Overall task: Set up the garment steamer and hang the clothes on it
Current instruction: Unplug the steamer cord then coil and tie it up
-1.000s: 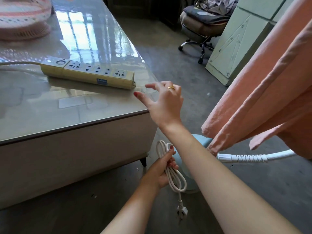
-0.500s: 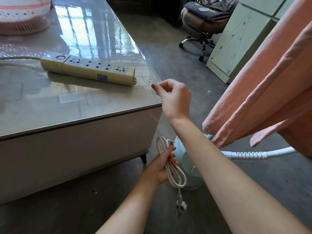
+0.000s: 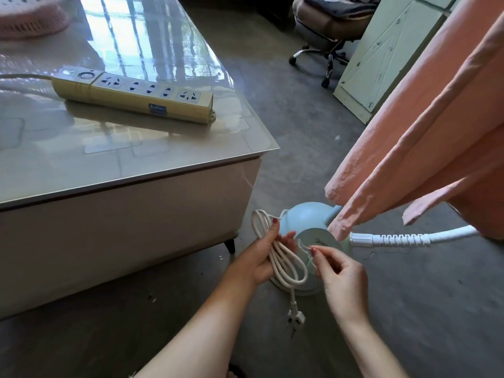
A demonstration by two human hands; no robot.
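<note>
The pale blue steamer base (image 3: 305, 222) stands on the floor beside the table's corner. Its white hose (image 3: 403, 237) runs off to the right under a hanging peach garment (image 3: 425, 137). My left hand (image 3: 259, 255) grips the bundled white power cord (image 3: 283, 263), and the plug (image 3: 296, 319) dangles below it. My right hand (image 3: 341, 271) pinches a thin white tie (image 3: 305, 248) at the bundle with thumb and forefinger.
A yellow power strip (image 3: 133, 95) lies on the glossy table (image 3: 163, 154) at left, its sockets facing up. A pink fan (image 3: 30, 17) sits at the table's far end. An office chair (image 3: 327, 28) and a pale green panel (image 3: 381, 50) stand behind.
My right hand has come down from the table's edge near the power strip to the cord bundle and now pinches its tie. The left hand still holds the cord.
</note>
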